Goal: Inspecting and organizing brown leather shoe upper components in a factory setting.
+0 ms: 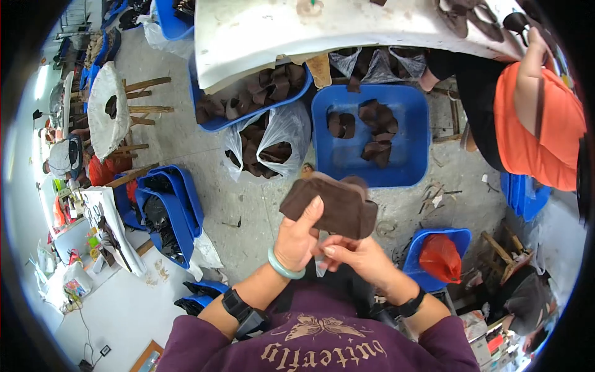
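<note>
1. Far left: white-covered stool [108, 93] on wooden legs.
2. Left, mid: I see stacked blue bins [192, 201], black plastic inside.
3. Far, left of centre: blue tub [217, 128] with brown pieces, partly under the white table [260, 34].
4. Just nearer: translucent bag [294, 127], more brown pieces.
5. Centre, near: my left hand [299, 239], green bangle [286, 268], clamped on a few overlapping dark-brown flat pieces [328, 208], thumb on top. They're held up above the floor.
6. Right hand [353, 253]: just beside the left, under the pieces' near edge, fingers curled; can't tell if it grips anything.
7. Beyond, right of centre: blue bin [347, 158], scattered brown pieces.
8. Near right: smaller blue bin [412, 268], red bag [440, 257] inside.
9. Far right: person in orange [539, 124] at the table.
</note>
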### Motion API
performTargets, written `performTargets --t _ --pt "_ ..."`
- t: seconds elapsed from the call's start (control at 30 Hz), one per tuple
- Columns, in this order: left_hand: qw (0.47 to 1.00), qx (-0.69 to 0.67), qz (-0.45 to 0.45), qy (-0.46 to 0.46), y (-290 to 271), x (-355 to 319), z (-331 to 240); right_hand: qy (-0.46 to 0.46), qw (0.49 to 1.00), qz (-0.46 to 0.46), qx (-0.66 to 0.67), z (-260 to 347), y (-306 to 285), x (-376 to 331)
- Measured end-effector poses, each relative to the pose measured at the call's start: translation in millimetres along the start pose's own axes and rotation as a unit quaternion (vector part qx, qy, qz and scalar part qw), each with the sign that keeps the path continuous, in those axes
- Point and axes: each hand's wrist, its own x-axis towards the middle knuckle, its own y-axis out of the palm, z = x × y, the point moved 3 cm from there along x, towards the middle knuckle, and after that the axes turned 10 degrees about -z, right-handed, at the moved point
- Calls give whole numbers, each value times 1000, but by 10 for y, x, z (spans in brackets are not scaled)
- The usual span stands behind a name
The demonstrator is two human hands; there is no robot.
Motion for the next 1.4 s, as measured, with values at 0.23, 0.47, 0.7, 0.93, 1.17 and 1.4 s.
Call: performTargets --t 0.23,0.47,0.7,0.93,1.17,1.4 --pt "977 71 138 143 111 -648 -538 -278 934 -31 -222 986 62 -949" --pt "944 220 171 176 198 -988 -755 -326 887 39 -325 973 610 -851" --pt "963 169 180 109 209 -1133 -733 -187 960 59 -198 821 727 -897" --pt "990 75 115 33 241 -1262 -605 -250 941 -1 -227 758 813 -931" --pt "985 110 131 -4 250 -1200 -680 -175 975 59 -127 760 788 -937" --pt "970 110 216 -23 259 -1215 -626 -153 981 84 -90 750 808 -1027"
